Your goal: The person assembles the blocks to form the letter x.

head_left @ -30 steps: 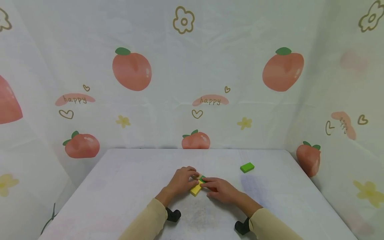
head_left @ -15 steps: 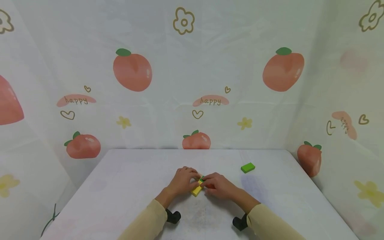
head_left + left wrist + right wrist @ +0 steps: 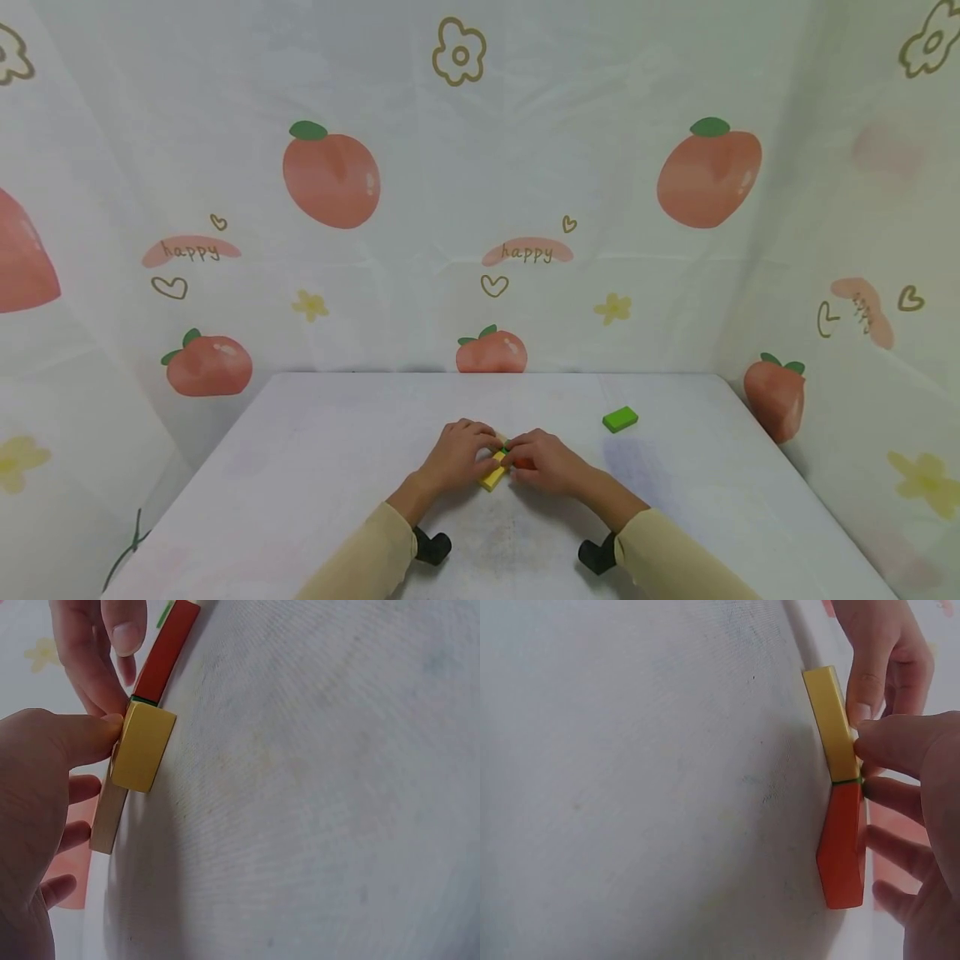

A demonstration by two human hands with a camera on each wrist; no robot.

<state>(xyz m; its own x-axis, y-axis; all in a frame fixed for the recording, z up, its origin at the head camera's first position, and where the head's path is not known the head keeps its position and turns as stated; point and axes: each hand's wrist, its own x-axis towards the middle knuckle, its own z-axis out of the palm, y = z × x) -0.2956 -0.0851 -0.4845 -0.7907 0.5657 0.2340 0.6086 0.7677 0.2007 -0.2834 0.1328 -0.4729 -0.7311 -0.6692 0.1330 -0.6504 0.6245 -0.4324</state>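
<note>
Several toy blocks lie flat and close together on the table: a yellow block (image 3: 492,478), a plain wooden block (image 3: 108,819), a red block (image 3: 841,851) and a green block (image 3: 506,450), mostly covered. My left hand (image 3: 457,454) bends over them from the left, its thumb at the yellow block's edge and its fingertips along the plain wooden block. From the right, my right hand (image 3: 551,463) grips the red block under its bent fingers, while its thumb touches the yellow block beside the left thumb. Both hands hide much of the green block.
A bright green block (image 3: 620,419) lies alone toward the back right of the white table (image 3: 337,442). Fabric printed with peaches (image 3: 330,179) hangs behind and beside the table. A black wrist mount (image 3: 432,547) sticks out at each sleeve.
My right hand has shifted slightly forward and left, and its fingers have bent in closer around the blocks. Less of the green block shows. My left hand has barely moved.
</note>
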